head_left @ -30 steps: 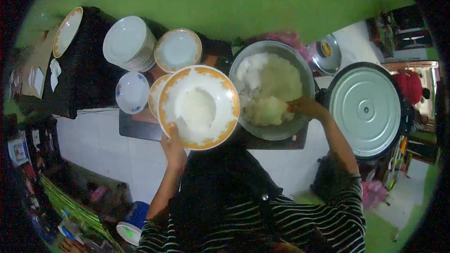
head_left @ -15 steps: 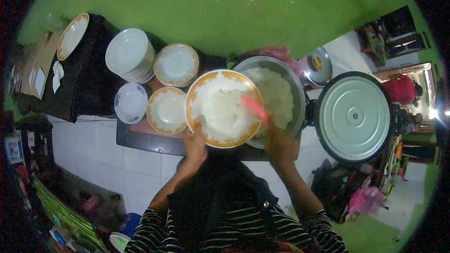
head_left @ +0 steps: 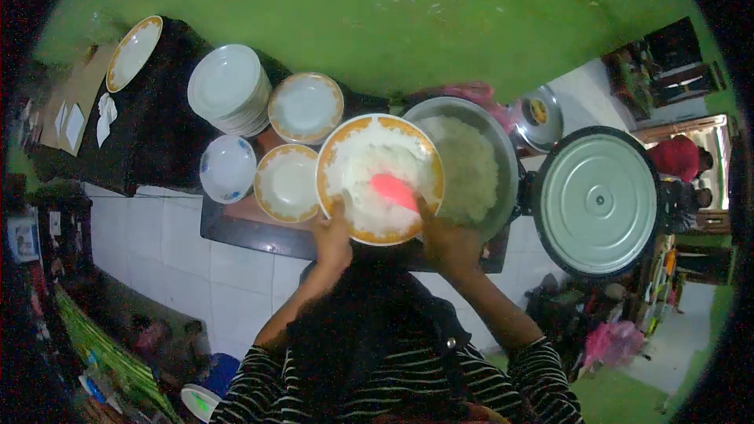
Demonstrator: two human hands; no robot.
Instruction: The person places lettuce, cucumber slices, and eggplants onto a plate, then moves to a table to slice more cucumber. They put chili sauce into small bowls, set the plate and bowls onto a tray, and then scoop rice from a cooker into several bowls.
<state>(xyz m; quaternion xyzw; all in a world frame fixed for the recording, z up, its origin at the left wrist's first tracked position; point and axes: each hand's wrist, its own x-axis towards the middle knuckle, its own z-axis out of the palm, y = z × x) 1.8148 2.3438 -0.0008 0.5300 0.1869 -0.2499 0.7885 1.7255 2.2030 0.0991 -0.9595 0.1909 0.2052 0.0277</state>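
My left hand [head_left: 332, 237] holds an orange-rimmed white plate [head_left: 380, 178] by its near edge, with white rice on it. My right hand [head_left: 446, 243] grips a pink rice paddle [head_left: 394, 191] whose blade lies over the rice on the plate. The plate hangs above the left rim of a large metal basin of rice [head_left: 471, 166].
An empty orange-rimmed plate [head_left: 287, 183], a blue-patterned bowl [head_left: 228, 169], a stack of white plates [head_left: 228, 88] and another orange-rimmed plate [head_left: 305, 107] lie to the left. A big pot with a metal lid [head_left: 598, 200] stands at the right. A green wall rises behind.
The plate moved right from beside the basin to over its edge. My right hand left the basin's rice and brought the pink paddle over the plate, now resting on more rice.
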